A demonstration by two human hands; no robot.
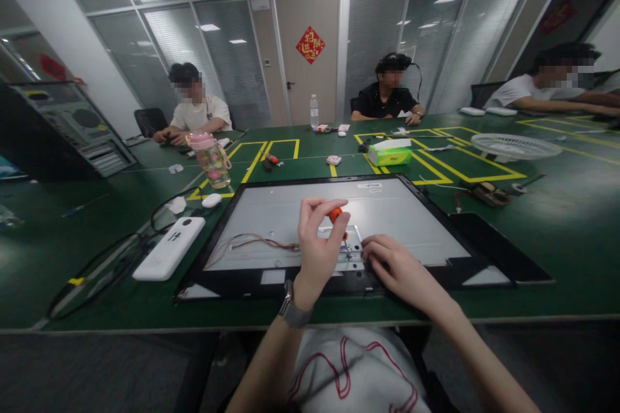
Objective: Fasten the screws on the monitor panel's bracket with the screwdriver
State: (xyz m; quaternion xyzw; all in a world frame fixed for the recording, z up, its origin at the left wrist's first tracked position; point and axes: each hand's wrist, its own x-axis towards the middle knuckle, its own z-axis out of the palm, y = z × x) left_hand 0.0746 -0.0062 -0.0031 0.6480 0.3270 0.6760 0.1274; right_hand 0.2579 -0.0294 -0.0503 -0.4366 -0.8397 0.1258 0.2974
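In the head view, my left hand grips the orange handle of a screwdriver between thumb and fingers. The screwdriver points down, its shaft reaching a small metal bracket on the back of a flat display panel. Beside that bracket, on its right, my right hand has its fingers bent together against the panel; anything between the fingertips is too small to make out. Thin coloured wires run over the grey metal from the left towards the bracket, partly hidden by my left hand.
A white power bank and black cable loop lie left, a dark flat slab right. Behind stand a pink-lidded bottle and green tissue pack. A white fan grille lies farther right. Several people sit across the table.
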